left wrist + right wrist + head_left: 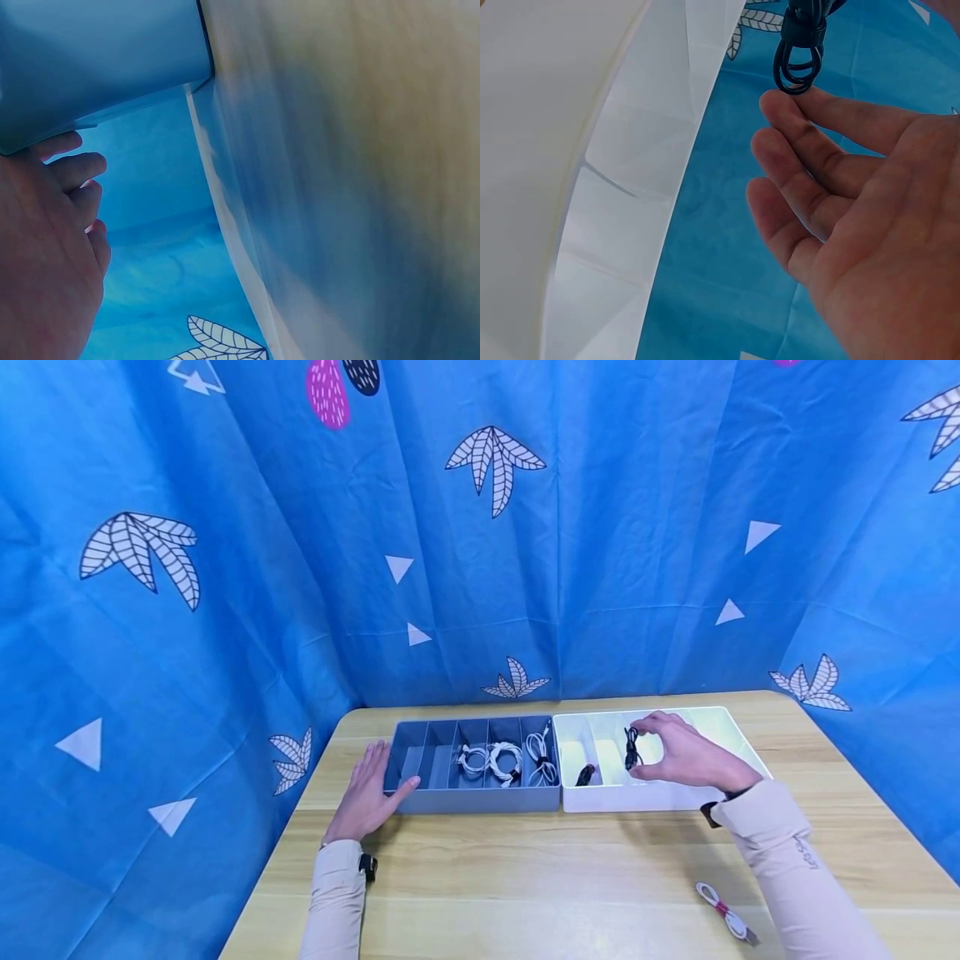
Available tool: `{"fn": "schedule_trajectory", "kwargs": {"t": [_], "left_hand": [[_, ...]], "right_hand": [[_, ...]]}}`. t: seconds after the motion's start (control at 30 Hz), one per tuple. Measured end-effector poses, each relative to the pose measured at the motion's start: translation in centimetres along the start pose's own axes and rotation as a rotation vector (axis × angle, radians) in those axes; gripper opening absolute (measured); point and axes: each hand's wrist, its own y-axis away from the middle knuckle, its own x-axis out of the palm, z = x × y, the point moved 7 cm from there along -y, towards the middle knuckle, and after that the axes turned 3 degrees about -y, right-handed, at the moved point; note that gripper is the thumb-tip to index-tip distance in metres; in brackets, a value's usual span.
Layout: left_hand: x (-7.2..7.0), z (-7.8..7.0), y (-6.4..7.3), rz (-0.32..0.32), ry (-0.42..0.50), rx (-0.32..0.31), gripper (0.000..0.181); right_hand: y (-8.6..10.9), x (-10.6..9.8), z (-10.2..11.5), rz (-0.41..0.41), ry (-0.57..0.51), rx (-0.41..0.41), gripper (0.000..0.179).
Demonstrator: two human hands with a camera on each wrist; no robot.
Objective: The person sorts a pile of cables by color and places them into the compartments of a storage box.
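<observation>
My right hand (686,752) pinches a bundled black cable (632,748) between thumb and fingers, over the white divided box (660,797). In the right wrist view, loops of that cable (801,64) hang at the fingertips, above the box's rim. Another black cable (586,774) lies in the white box's left compartment. My left hand (367,793) rests at the left end of the grey divided box (480,802), fingers along its side and thumb at the front rim. Coiled white cables (506,763) sit in three of the grey box's compartments.
On the table (525,885) at front right lies a white cable (723,910) with a red tie, close to my right sleeve. The two boxes stand end to end near the back edge. Behind them hangs a blue patterned curtain (622,568).
</observation>
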Motion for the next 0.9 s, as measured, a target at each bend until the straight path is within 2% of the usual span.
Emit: {"fn": "schedule_trajectory", "kwargs": {"t": [0.9], "left_hand": [[0.00,0.12,-0.20,0.003,0.002,0.000,0.105]], "right_hand": [[-0.56,0.65,-0.13,0.003,-0.005,-0.007,0.074]]}}
